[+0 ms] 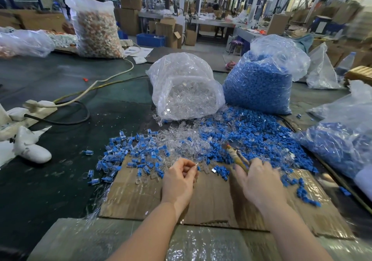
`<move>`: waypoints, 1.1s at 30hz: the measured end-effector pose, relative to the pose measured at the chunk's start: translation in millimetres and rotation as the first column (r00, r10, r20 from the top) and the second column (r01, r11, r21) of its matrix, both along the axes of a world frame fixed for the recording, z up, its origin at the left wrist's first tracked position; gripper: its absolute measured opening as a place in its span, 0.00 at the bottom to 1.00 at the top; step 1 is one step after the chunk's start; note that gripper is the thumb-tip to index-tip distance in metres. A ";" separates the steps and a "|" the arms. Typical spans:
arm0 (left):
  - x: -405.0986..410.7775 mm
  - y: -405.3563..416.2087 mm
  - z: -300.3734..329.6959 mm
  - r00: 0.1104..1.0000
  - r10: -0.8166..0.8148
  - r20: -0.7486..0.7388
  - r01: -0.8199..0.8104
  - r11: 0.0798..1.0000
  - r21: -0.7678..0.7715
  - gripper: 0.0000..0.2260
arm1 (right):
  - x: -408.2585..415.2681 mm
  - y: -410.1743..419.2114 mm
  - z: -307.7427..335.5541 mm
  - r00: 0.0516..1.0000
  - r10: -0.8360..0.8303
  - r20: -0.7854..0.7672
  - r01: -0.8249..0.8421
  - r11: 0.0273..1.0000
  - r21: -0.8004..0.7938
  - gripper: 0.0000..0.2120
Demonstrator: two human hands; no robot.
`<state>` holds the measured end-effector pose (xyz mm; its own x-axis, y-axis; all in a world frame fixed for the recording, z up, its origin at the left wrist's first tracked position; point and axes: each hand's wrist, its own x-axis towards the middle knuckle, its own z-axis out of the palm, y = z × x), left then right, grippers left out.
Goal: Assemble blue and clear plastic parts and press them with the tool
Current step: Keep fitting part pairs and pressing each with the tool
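My left hand [179,177] pinches a small clear-and-blue part [197,167] at its fingertips over the cardboard sheet [201,204]. My right hand [259,180] grips a worn pliers-like tool [235,156], its tip pointing up and left toward the piles. Loose clear parts [187,139] and loose blue parts [251,133] lie heaped just beyond both hands. Joined blue-and-clear pieces [128,152] are scattered to the left of my left hand.
A bag of clear parts [185,87] and a bag of blue parts [259,79] stand behind the piles. Another bag with blue parts [340,139] lies at the right. A power strip with cables [38,107] and white cloth [30,148] sit at the left on the dark table.
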<state>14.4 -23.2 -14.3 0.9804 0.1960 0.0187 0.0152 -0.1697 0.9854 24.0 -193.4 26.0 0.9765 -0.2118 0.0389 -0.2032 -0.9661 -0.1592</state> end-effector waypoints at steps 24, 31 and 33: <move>11.4 4.1 12.1 0.984 0.086 -0.158 -0.124 0.961 -0.248 0.03 | -36.5 25.7 31.0 0.814 0.407 -0.415 0.114 0.588 0.801 0.11; 9.7 4.0 12.4 0.983 0.096 -0.158 -0.131 0.963 -0.233 0.03 | -36.3 22.1 28.9 0.808 0.430 -0.401 0.104 0.566 0.818 0.19; 9.5 3.4 12.4 0.983 0.103 -0.153 -0.136 0.966 -0.218 0.03 | -36.2 20.8 27.8 0.813 0.432 -0.391 0.090 0.569 0.817 0.19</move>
<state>23.9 -19.8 -1.9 0.9392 0.2952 -0.1752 0.1618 0.0693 0.9844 -12.2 -172.6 53.8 0.7969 0.2744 -0.5383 -0.3438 -0.5267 -0.7774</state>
